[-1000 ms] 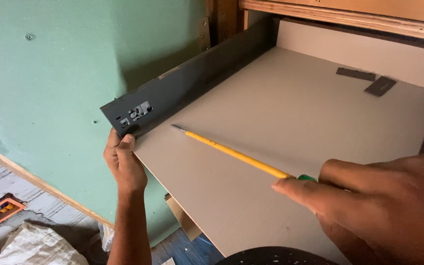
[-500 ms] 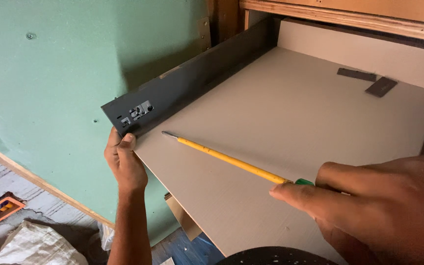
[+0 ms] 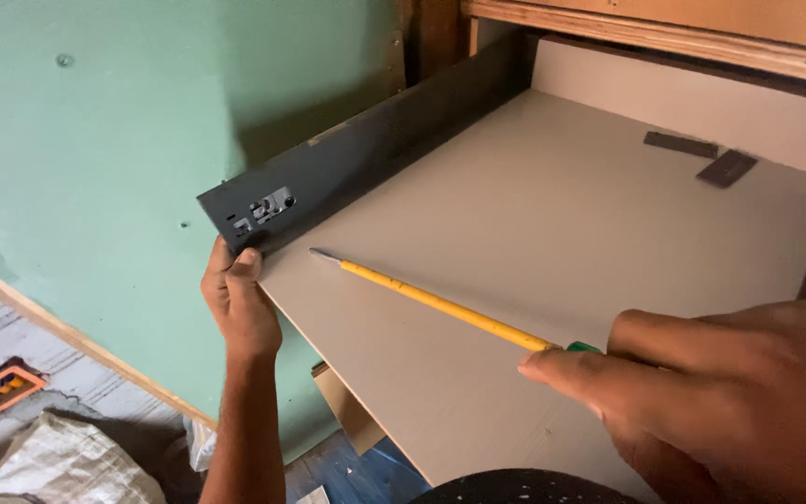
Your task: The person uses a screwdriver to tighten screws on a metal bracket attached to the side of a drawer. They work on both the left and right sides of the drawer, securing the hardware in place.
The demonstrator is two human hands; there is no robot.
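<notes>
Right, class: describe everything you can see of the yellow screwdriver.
The screwdriver has a long, thin yellow shaft ending in a bare grey metal tip, with a green collar where the handle begins. The right hand grips the handle, hiding it. It lies at a low slant over the pale drawer bottom, tip pointing toward the dark side rail.

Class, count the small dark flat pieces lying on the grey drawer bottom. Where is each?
2. One dark strip lies near the back panel; the other piece lies just right of it, angled. The right hand may hide more.

Green wall (image 3: 123,121) with a wood strip (image 3: 76,341) along its foot — grey floor (image 3: 11,327), wooden frame (image 3: 664,37) above.
</notes>
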